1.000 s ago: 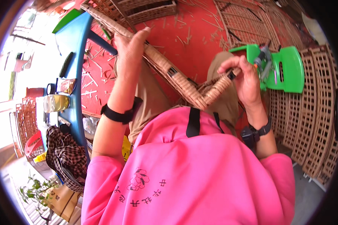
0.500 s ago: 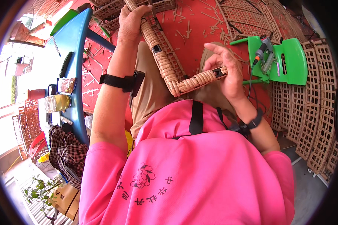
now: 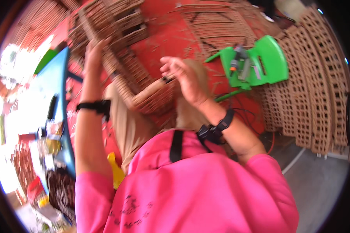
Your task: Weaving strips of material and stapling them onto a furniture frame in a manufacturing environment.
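A woven wicker basket [image 3: 155, 101] rests between my knees, tipped so that its thick wrapped rim [image 3: 122, 87] and latticed sides show. My left hand [image 3: 96, 54] is closed round the far left stretch of that rim; motion blur smears its fingers. On the right, my right hand [image 3: 188, 81] hovers at the rim's near right side, beside a dark gap in the wrapping. Its fingers look stretched and apart, with no tool seen in them. Whether its palm touches the rim is unclear.
A green chair [image 3: 272, 62] at right holds a corded power tool [image 3: 239, 58]. Latticed wicker panels [image 3: 303, 85] stand on the far right, and more wicker pieces [image 3: 217, 27] lie on the red floor. A blue table [image 3: 66, 116] with a jar [image 3: 52, 146] stands left.
The whole view has swung, shifting the scene leftward and blurring it. The basket has tilted, showing more of its latticed side. My left hand still grips the rim.
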A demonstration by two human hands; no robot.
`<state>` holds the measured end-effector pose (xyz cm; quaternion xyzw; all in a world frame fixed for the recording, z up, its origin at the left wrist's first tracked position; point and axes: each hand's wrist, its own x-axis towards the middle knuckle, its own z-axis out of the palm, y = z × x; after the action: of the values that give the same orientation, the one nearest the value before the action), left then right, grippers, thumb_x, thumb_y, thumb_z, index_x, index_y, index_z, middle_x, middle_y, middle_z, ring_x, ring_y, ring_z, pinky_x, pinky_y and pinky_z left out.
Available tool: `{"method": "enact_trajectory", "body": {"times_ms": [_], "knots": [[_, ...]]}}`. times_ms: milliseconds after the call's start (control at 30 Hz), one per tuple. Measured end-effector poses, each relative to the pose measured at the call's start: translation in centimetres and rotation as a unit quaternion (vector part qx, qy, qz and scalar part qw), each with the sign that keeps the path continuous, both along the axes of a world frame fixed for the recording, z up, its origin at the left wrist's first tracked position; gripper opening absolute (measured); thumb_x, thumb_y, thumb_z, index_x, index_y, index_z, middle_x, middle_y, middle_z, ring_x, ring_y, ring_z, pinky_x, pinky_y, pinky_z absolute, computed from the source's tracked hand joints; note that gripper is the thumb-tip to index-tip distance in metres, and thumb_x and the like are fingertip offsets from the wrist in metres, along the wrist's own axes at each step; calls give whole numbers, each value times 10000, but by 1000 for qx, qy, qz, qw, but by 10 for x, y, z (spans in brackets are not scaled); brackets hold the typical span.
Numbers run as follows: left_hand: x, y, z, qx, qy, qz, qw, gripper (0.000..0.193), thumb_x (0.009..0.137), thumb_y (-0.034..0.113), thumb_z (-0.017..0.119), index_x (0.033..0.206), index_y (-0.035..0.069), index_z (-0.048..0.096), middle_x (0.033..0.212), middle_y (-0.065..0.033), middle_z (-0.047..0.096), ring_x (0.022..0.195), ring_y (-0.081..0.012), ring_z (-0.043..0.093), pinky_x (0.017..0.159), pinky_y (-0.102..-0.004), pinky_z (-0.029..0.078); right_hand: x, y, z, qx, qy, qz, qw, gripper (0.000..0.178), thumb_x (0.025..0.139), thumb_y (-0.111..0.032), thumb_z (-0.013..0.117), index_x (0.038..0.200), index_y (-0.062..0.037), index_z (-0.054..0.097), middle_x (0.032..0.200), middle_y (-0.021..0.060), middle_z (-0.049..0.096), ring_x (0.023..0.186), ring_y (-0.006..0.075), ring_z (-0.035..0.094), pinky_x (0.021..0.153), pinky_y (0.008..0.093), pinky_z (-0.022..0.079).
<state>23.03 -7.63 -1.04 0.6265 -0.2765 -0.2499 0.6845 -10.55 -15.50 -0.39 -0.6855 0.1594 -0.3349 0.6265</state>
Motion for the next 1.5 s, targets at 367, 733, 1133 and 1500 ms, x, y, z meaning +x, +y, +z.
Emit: {"method": "enact_trajectory", "body": {"times_ms": [367, 733, 1133, 1500], "knots": [[-21, 4, 16, 59, 9, 55, 997, 337, 891, 225, 726, 1161, 51, 626, 905, 1, 598, 697, -93, 542, 623, -227, 444, -186, -181, -174, 86, 200, -417, 882, 289, 885, -191, 705, 1086, 17, 696, 880, 88, 714, 773, 143, 674, 651, 275, 538], [-15, 7, 17, 140, 15, 91, 986, 571, 908, 304, 709, 1370, 21, 530, 1221, -73, 594, 973, -159, 624, 856, -265, 511, -293, -333, -259, 14, 464, -551, 693, 239, 843, -132, 609, 1016, -110, 772, 1027, 200, 735, 989, 375, 699, 905, 438, 529], [-31, -5, 25, 151, 42, 84, 984, 524, 943, 286, 626, 1363, 4, 490, 1272, -129, 574, 1164, -304, 587, 865, -426, 572, -376, -412, -332, -87, 707, -297, 636, 406, 779, -280, 581, 938, 73, 703, 907, 305, 696, 877, 445, 691, 735, 537, 498], [-42, -1, 23, 73, 2, 126, 989, 303, 905, 310, 715, 1046, 49, 653, 899, -26, 627, 777, -115, 618, 701, -266, 513, -356, -255, -152, 155, 213, -390, 882, 265, 920, -72, 641, 1164, 32, 629, 911, 74, 659, 778, 158, 630, 685, 284, 498]]}}
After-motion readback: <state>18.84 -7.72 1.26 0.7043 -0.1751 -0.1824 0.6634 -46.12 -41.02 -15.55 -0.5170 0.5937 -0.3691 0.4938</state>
